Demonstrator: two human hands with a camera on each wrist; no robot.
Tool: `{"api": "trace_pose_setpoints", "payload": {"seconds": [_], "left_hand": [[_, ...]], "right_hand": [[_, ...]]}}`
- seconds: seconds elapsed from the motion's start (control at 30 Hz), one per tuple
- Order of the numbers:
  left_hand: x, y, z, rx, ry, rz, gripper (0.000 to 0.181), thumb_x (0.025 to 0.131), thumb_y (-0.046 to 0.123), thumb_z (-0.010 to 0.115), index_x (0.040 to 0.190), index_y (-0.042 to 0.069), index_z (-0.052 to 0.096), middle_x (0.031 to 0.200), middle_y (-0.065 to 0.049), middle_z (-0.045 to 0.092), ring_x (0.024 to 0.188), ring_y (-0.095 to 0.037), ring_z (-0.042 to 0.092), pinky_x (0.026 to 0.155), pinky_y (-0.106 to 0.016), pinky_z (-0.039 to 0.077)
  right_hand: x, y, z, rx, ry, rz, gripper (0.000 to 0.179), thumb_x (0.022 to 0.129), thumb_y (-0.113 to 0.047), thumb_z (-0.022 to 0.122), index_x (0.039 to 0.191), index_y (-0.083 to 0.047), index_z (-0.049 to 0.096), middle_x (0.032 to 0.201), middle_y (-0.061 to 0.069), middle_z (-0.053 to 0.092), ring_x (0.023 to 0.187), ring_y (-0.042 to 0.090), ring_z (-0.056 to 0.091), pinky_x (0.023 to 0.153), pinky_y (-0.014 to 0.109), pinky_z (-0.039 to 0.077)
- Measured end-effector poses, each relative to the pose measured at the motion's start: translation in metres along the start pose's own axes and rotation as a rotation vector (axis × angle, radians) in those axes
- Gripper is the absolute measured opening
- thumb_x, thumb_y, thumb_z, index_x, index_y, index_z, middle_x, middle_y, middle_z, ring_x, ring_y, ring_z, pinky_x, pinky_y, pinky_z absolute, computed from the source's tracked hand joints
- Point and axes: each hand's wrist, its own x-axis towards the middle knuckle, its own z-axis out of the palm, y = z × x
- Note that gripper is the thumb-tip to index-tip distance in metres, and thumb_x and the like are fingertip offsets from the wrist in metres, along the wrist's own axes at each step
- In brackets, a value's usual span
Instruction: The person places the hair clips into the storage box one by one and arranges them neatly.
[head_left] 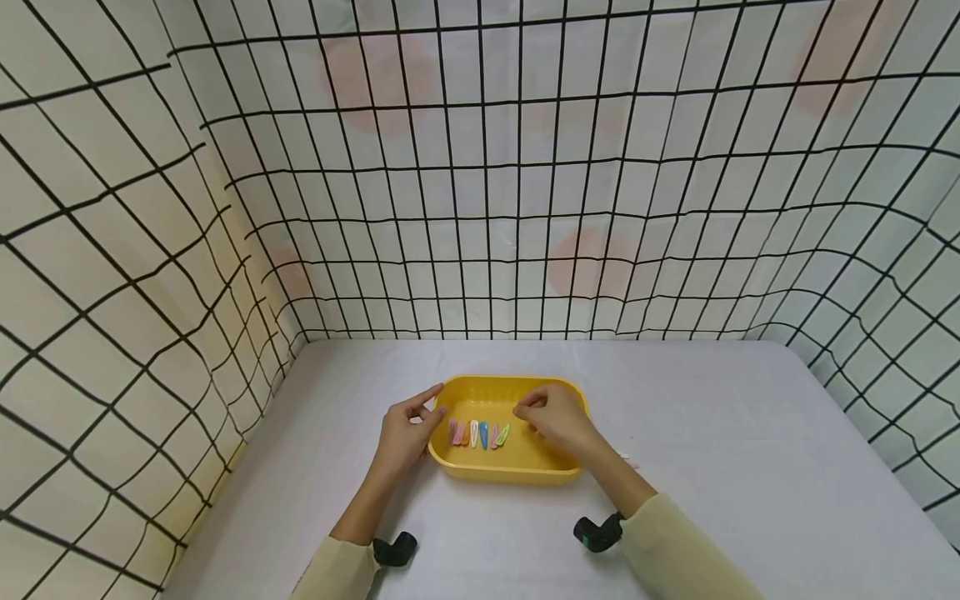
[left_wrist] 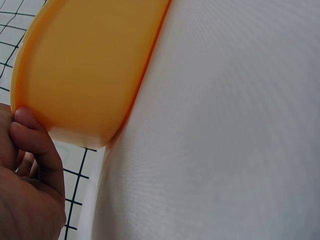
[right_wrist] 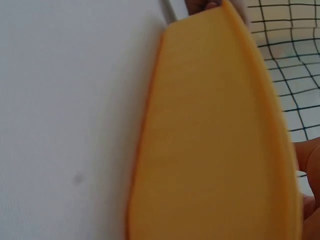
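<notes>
A row of small hair clips (head_left: 483, 435) lies on the floor of a yellow tray (head_left: 502, 475), running from its nine o'clock side to about the middle. The clips are pink, orange, white, blue, pink and green; the green one, at the row's three o'clock end, leans towards one o'clock. The left hand (head_left: 406, 427) grips the rim at nine o'clock, fingers bent against the outer wall. The right hand (head_left: 557, 414) is over the tray's two-to-three o'clock side, thumb and fingertips drawn close together; I cannot tell whether they pinch anything. Outside the tray at four o'clock, a small pale pink item (head_left: 633, 464) is partly hidden by the right forearm. The white tablecloth (head_left: 750, 467) spreads around, with pale sleeves (head_left: 675, 542) entering from five and seven o'clock. Black netting (head_left: 521, 167) rises at twelve.
</notes>
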Motion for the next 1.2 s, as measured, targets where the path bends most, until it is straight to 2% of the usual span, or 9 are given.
{"api": "trace_pose_setpoints", "payload": {"seconds": [0.07, 0.2, 0.4, 0.57, 0.77, 0.87, 0.97, 1.2], "left_hand": [[0.000, 0.000, 0.000, -0.002, -0.001, 0.006, 0.044, 0.094, 0.023, 0.074, 0.137, 0.027, 0.068, 0.073, -0.003, 0.057, 0.036, -0.009, 0.040, 0.037, -0.020, 0.039], [0.001, 0.000, 0.000, -0.003, -0.005, 0.011, 0.044, 0.095, 0.023, 0.074, 0.138, 0.027, 0.068, 0.074, -0.003, 0.058, 0.037, -0.010, 0.040, 0.037, -0.020, 0.040], [0.001, 0.000, -0.002, 0.001, 0.000, 0.007, 0.042, 0.095, 0.025, 0.074, 0.136, 0.030, 0.069, 0.076, -0.005, 0.059, 0.038, -0.012, 0.041, 0.037, -0.020, 0.039], [0.000, 0.000, -0.002, -0.018, -0.003, 0.007, 0.043, 0.095, 0.026, 0.074, 0.137, 0.028, 0.069, 0.074, -0.005, 0.058, 0.038, -0.011, 0.041, 0.037, -0.021, 0.039], [-0.001, 0.000, 0.000, -0.023, 0.000, 0.007, 0.042, 0.094, 0.026, 0.074, 0.136, 0.028, 0.070, 0.074, -0.005, 0.058, 0.038, -0.011, 0.041, 0.037, -0.020, 0.039], [-0.001, 0.000, 0.000, -0.022, -0.002, 0.000, 0.041, 0.094, 0.026, 0.074, 0.135, 0.028, 0.069, 0.075, -0.005, 0.058, 0.038, -0.012, 0.041, 0.038, -0.020, 0.039], [-0.001, 0.000, 0.000, -0.025, -0.004, -0.009, 0.041, 0.095, 0.026, 0.074, 0.136, 0.028, 0.069, 0.076, -0.005, 0.058, 0.039, -0.012, 0.041, 0.038, -0.020, 0.039], [-0.001, 0.001, 0.000, -0.035, -0.003, -0.017, 0.041, 0.094, 0.025, 0.075, 0.135, 0.030, 0.069, 0.077, -0.005, 0.057, 0.039, -0.012, 0.041, 0.038, -0.020, 0.039]], "right_hand": [[-0.002, -0.001, -0.011, 0.010, 0.000, -0.018, 0.017, 0.094, -0.021, 0.075, 0.101, -0.006, 0.075, 0.094, 0.014, 0.074, 0.077, 0.029, 0.070, 0.062, 0.028, 0.057], [-0.006, 0.001, -0.033, 0.016, -0.004, -0.051, 0.019, 0.096, -0.025, 0.074, 0.104, -0.008, 0.076, 0.102, 0.014, 0.074, 0.081, 0.027, 0.070, 0.067, 0.029, 0.060], [-0.013, 0.007, -0.061, 0.013, -0.013, -0.062, 0.026, 0.095, -0.033, 0.074, 0.109, -0.011, 0.076, 0.107, 0.017, 0.073, 0.082, 0.025, 0.068, 0.066, 0.029, 0.059], [-0.019, 0.017, -0.080, 0.040, -0.019, -0.047, 0.034, 0.095, -0.037, 0.074, 0.114, -0.010, 0.074, 0.109, 0.018, 0.072, 0.082, 0.025, 0.067, 0.065, 0.030, 0.059], [-0.029, 0.031, -0.103, 0.024, 0.011, -0.056, 0.040, 0.095, -0.043, 0.073, 0.118, -0.010, 0.073, 0.109, 0.014, 0.073, 0.088, 0.033, 0.067, 0.065, 0.031, 0.058], [-0.032, 0.039, -0.112, 0.003, 0.036, -0.054, 0.043, 0.094, -0.046, 0.073, 0.120, -0.011, 0.072, 0.110, 0.011, 0.072, 0.091, 0.033, 0.067, 0.065, 0.032, 0.057], [-0.035, 0.047, -0.119, -0.020, 0.053, -0.051, 0.046, 0.094, -0.048, 0.073, 0.120, -0.011, 0.072, 0.111, 0.010, 0.073, 0.088, 0.028, 0.066, 0.065, 0.030, 0.056], [-0.038, 0.066, -0.124, -0.034, 0.049, -0.007, 0.046, 0.094, -0.046, 0.073, 0.122, -0.010, 0.072, 0.112, 0.008, 0.074, 0.086, 0.022, 0.064, 0.062, 0.026, 0.053]]}}
